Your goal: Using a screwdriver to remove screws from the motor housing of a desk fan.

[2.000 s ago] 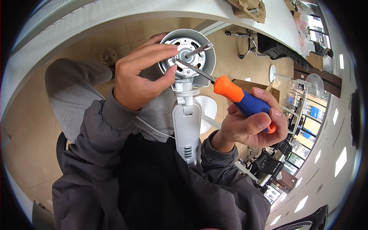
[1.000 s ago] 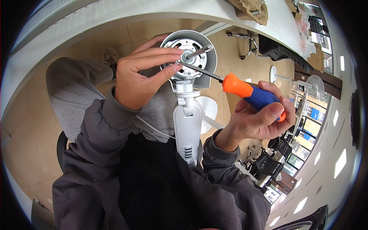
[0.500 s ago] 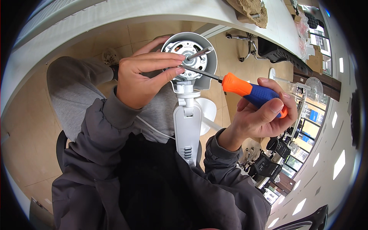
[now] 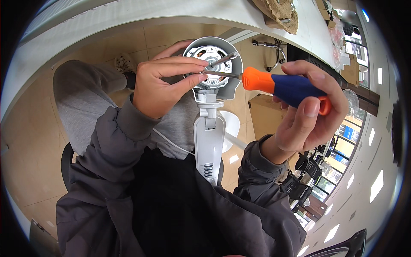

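While left hand (image 4: 160, 88) pinches screw at fan motor (image 4: 212, 68), frame centre-top, right hand (image 4: 306, 115) has raised screwdriver (image 4: 278, 85), grip closed on handle, tip now meeting screw.

Fan motor housing (image 4: 214, 68): round, grey, open front showed metal motor core with shaft (image 4: 224, 58) poking out up-right. Sat atop white stand neck (image 4: 209, 141), upright, slotted near lower end, white cord trailing left. Screwdriver (image 4: 282, 88): orange-and-blue handle, thin metal shank lying roughly level, tip at motor centre, handle out to right of housing.
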{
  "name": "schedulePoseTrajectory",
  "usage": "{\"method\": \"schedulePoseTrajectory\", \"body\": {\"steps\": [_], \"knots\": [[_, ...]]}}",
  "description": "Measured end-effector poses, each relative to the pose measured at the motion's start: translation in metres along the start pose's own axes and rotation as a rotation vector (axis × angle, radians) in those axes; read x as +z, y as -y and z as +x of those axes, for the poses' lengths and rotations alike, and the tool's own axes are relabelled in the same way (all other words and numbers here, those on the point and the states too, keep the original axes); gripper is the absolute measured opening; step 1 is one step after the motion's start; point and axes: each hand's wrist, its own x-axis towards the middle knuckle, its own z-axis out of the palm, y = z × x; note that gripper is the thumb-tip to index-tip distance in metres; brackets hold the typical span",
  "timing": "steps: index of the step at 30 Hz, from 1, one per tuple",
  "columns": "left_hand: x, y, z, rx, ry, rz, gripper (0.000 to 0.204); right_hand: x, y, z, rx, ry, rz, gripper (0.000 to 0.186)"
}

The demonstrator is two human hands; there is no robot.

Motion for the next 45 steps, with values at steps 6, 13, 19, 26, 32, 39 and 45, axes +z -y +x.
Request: {"method": "schedulePoseTrajectory", "body": {"steps": [6,13,19,26,32,39,45], "knots": [[0.002,0.003,-0.001,-0.036,-0.029,-0.011,0.026,0.007,0.005,0.01,-0.045,-0.015,-0.044,0.038],[0.005,0.004,-0.004,-0.043,-0.088,-0.012,0.031,0.006,0.013,0.02,-0.089,0.061,-0.117,0.037],[0.009,0.011,-0.007,-0.029,-0.122,-0.033,0.029,0.014,0.016,0.025,-0.101,0.09,-0.095,0.036],[0.011,0.015,-0.008,-0.028,-0.161,-0.093,0.024,0.015,0.014,0.029,-0.137,0.12,-0.152,0.036],[0.014,0.014,-0.009,-0.008,-0.213,-0.072,0.023,0.02,0.009,0.026,-0.144,0.077,-0.129,0.035],[0.023,0.01,-0.012,-0.013,-0.269,-0.037,0.024,0.016,0.017,0.026,-0.115,0.126,-0.168,0.035],[0.025,0.007,-0.012,-0.02,-0.275,-0.024,0.026,0.021,0.022,0.032,-0.192,0.178,-0.174,0.033]]}}
